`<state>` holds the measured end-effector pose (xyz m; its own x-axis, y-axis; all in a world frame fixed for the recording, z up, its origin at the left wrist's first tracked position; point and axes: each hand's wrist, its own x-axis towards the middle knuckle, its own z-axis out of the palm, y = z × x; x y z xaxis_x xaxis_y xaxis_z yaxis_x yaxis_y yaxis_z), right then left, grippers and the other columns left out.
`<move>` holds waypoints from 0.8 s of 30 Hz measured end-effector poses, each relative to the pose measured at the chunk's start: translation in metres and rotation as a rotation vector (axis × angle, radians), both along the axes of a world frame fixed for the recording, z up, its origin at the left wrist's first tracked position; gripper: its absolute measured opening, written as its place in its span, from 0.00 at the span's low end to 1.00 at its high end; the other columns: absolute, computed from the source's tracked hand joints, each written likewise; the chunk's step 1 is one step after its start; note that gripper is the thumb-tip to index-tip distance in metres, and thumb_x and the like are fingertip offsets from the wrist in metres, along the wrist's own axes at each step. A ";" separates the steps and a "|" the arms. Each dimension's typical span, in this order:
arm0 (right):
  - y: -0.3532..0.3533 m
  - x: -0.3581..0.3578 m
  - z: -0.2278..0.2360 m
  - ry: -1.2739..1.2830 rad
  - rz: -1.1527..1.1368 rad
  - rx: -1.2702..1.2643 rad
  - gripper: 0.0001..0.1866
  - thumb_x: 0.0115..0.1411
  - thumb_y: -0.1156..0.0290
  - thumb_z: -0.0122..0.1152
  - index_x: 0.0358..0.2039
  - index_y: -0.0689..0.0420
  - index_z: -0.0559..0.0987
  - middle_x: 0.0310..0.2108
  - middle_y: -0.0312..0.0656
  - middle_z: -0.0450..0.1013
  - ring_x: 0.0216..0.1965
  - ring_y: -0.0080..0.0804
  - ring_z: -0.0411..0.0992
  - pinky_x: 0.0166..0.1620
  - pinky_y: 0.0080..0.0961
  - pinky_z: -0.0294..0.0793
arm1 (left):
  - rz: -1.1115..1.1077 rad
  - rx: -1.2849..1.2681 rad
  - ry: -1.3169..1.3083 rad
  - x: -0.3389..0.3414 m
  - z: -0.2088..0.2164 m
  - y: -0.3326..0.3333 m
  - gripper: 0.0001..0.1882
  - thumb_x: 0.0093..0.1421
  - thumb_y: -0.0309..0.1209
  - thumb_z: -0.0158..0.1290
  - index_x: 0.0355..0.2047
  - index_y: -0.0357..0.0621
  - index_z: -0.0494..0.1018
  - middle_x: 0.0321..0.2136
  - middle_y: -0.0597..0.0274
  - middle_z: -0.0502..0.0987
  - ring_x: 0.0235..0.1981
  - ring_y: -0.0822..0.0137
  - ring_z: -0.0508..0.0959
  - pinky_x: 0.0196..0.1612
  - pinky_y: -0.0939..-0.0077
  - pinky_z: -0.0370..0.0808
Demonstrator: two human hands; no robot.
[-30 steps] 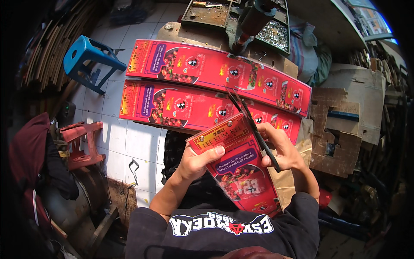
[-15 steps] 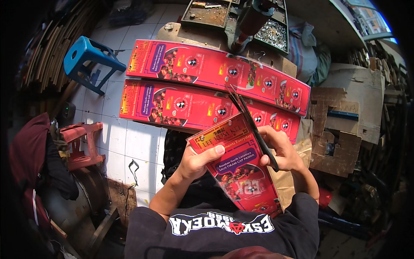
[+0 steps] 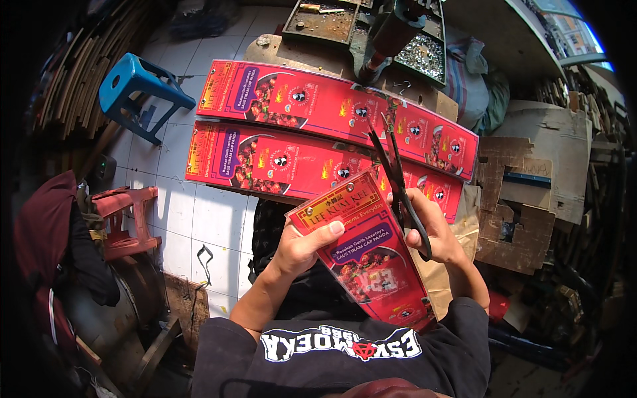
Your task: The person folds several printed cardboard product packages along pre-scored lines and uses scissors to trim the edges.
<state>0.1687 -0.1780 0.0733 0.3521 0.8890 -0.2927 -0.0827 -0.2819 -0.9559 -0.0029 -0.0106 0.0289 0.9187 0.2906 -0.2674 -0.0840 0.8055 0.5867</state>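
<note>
My left hand grips a glossy red printed panel by its upper left corner, thumb flat on the front. The panel shows a yellow label and a food picture and tilts across my lap. Black scissors are in my right hand, fingers through the handles. Their blades stand apart and point away from me, beside the panel's upper right edge. Beyond lie two long red printed strips, the far one and the near one, side by side. The panel's lower end is partly hidden against my shirt.
A machine post stands behind the strips, between a tray and a bin of metal bits. A blue stool and a red stool are on the left. Cut cardboard lies at right, next to brown paper.
The scissors have shifted right and their blades have spread wider. My right hand has turned slightly with them. My left hand and the panel have hardly moved.
</note>
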 end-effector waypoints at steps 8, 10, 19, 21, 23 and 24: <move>-0.007 0.001 -0.006 0.123 -0.061 -0.068 0.28 0.45 0.76 0.72 0.46 0.58 0.68 0.23 0.27 0.65 0.26 0.12 0.63 0.30 0.14 0.61 | 0.084 0.038 0.019 0.010 -0.007 0.008 0.18 0.58 0.26 0.54 0.49 0.34 0.69 0.40 0.58 0.76 0.38 0.73 0.76 0.42 0.78 0.73; -0.011 -0.004 -0.014 0.162 -0.117 -0.099 0.26 0.46 0.77 0.71 0.45 0.57 0.68 0.21 0.25 0.64 0.24 0.10 0.62 0.28 0.12 0.60 | 0.083 0.058 0.048 0.012 -0.012 0.010 0.18 0.58 0.26 0.54 0.48 0.35 0.69 0.38 0.61 0.76 0.35 0.75 0.75 0.39 0.81 0.72; -0.007 -0.011 -0.034 0.103 -0.301 0.010 0.23 0.49 0.80 0.68 0.43 0.59 0.68 0.27 0.32 0.73 0.26 0.12 0.69 0.28 0.11 0.65 | 0.101 0.290 0.015 0.022 -0.017 0.013 0.15 0.60 0.30 0.54 0.46 0.36 0.70 0.38 0.63 0.76 0.37 0.76 0.74 0.42 0.80 0.71; -0.007 -0.008 -0.032 0.094 -0.311 0.033 0.22 0.50 0.81 0.68 0.44 0.59 0.68 0.32 0.36 0.75 0.29 0.16 0.72 0.32 0.12 0.70 | 0.104 0.331 0.008 0.022 -0.017 0.009 0.16 0.61 0.30 0.54 0.46 0.35 0.70 0.40 0.60 0.77 0.41 0.74 0.75 0.45 0.77 0.72; 0.003 -0.003 -0.027 0.111 -0.354 0.072 0.22 0.50 0.80 0.68 0.44 0.60 0.68 0.34 0.39 0.76 0.33 0.18 0.74 0.36 0.13 0.71 | 0.004 0.300 -0.018 0.024 -0.019 0.003 0.17 0.61 0.30 0.54 0.47 0.34 0.69 0.42 0.58 0.76 0.43 0.73 0.74 0.47 0.76 0.71; 0.009 -0.001 -0.025 0.120 -0.378 0.090 0.22 0.50 0.80 0.68 0.44 0.60 0.68 0.35 0.40 0.77 0.34 0.19 0.74 0.37 0.14 0.72 | -0.048 0.283 -0.030 0.024 -0.022 -0.002 0.17 0.61 0.30 0.55 0.48 0.34 0.69 0.43 0.57 0.76 0.44 0.73 0.74 0.49 0.75 0.71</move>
<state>0.1678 -0.1691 0.0485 0.6271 0.7275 -0.2784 -0.2772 -0.1256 -0.9526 0.0213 -0.0126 0.0073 0.9394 0.3062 -0.1540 -0.0709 0.6133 0.7867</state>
